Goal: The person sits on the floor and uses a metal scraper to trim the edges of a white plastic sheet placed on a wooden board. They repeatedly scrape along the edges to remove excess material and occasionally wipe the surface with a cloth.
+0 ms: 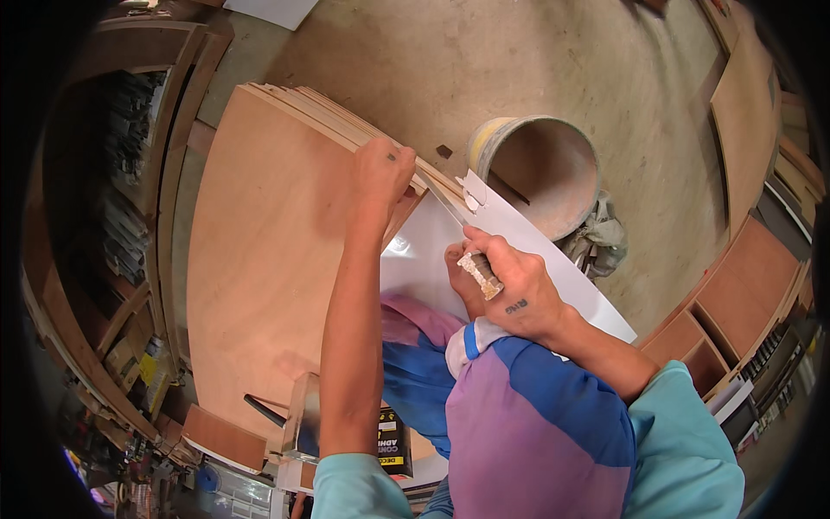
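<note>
My right hand (525,279) grips the worn, whitish-crusted handle (480,276) of a long, flat metal hand tool (444,198); whether it is a file or a blade is unclear. The tool slants up and left to my left hand (386,168), which is a fist around its far end, over the edges of stacked wooden panels (266,207). Its fingers hide that end. A glossy white sheet (519,227) lies beneath the tool, with a ragged broken corner beside it. Part of a bare foot (457,266) shows behind my right hand.
A dirty open bucket (545,175) stands beyond the white sheet, with a crumpled plastic bag (603,237) against it. A metal can (301,415) and a black adhesive container (395,447) stand near my left forearm. Wooden cabinet parts (733,292) are at right, a shelving unit (172,162) at left.
</note>
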Available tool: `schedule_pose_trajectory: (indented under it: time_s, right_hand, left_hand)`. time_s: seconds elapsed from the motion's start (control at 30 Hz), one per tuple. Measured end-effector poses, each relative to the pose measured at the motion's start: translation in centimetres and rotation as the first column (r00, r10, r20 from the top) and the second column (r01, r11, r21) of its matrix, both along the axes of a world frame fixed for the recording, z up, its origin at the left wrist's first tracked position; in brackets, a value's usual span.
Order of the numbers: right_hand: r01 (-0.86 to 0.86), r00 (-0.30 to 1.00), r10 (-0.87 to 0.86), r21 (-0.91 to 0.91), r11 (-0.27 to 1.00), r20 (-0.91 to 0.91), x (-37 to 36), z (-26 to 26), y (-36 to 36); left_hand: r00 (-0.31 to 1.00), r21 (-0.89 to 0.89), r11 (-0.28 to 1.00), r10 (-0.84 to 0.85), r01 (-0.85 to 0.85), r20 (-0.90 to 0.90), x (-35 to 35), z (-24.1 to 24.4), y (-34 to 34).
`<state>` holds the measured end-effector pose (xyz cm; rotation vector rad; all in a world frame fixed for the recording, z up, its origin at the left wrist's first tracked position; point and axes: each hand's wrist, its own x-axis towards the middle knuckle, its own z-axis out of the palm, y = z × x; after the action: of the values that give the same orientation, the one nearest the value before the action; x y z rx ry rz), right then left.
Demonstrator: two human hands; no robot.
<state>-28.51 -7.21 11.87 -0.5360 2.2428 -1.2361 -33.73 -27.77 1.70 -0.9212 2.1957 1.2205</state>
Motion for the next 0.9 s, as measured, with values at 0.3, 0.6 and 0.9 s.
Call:
schedule_pose_trajectory:
  time_s: [0.3, 0.6, 0.9]
  right_hand:
    - [-0.029, 0.999, 0.031, 0.093, 0.995, -0.020, 0.3, -0.1, -0.4]
    - [-0.017, 0.999, 0.021, 0.082, 0.996, -0.047, -1.3, -0.8, -1.2]
    - [0.140, 0.986, -0.148, 0.104, 0.985, 0.073, -1.2, -1.0, -0.2]
  left_hand:
    - [0.998, 0.079, 0.996, 0.042, -0.045, 0.045, 1.0, -2.4, 1.1]
    - [0.987, -0.125, 0.987, -0.115, 0.101, -0.111, 1.0, -4.3, 0.9]
    - [0.953, -0.145, 0.946, -0.272, 0.291, 0.135, -1.0, -1.5, 2.1]
